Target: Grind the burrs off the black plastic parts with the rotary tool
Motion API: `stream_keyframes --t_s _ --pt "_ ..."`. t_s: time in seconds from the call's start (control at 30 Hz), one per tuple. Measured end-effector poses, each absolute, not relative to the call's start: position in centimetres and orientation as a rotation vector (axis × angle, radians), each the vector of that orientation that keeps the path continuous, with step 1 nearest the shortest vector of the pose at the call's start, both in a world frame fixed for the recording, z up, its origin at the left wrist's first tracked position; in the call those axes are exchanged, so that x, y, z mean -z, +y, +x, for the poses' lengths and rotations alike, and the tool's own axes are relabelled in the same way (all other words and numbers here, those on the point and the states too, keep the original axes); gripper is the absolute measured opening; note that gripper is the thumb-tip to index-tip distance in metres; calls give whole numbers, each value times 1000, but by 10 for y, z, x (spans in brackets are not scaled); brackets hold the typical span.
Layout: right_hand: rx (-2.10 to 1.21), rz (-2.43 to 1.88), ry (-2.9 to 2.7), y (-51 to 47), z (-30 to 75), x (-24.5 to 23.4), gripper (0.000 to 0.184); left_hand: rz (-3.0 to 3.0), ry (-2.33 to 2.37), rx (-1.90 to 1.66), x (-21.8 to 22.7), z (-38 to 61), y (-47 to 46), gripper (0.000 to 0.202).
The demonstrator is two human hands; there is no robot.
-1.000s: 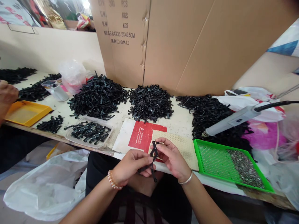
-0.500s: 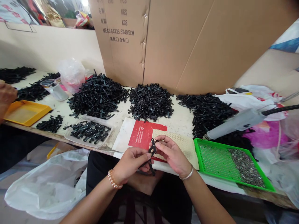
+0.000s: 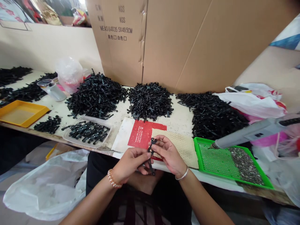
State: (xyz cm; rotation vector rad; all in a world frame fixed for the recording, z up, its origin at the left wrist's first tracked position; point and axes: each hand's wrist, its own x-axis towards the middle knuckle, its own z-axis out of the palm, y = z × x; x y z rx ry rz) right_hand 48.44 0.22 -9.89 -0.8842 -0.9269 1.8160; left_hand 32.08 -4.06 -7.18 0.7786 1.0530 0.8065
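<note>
My left hand (image 3: 136, 160) pinches the lower middle of a black jointed plastic linkage (image 3: 152, 168), which hangs down over the bench's front edge. Closer to its top, my right hand (image 3: 167, 152) grips the same linkage between thumb and fingers. Below the hands lie a red and white card (image 3: 140, 134) and a cream textured pad (image 3: 185, 148). Right of the pad sits a green tray (image 3: 214, 157) with small metal fasteners (image 3: 246, 165) in its right part. A grey electric screwdriver (image 3: 246, 133) slants over that tray, its tip above the perforated floor.
Heaps of black parts (image 3: 150, 101) line the bench, with another pile (image 3: 93, 93) to the left. A clear tray (image 3: 87, 131) holds several assembled linkages. Further left are a yellow tray (image 3: 23, 114) and a mug (image 3: 52, 90). A large carton (image 3: 182, 40) stands behind.
The linkage's strips are drawn closer together between my hands. The screwdriver has swung right and lower, over the green tray. A co-worker's hand at far left has left the view.
</note>
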Motion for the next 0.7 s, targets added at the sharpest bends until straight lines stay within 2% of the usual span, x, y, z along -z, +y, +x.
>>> stream_keyframes --t_s 0.33,0.53,0.7 --pt "-1738 -880 -894 2 481 100 36 729 1166 -989 78 320 -40 38" --pt "-1604 -952 -874 -11 470 110 26 486 1190 -1257 90 325 -36 60" --pt "-1427 -961 -1143 -29 464 122 23 210 1008 -1123 98 326 -37 30"
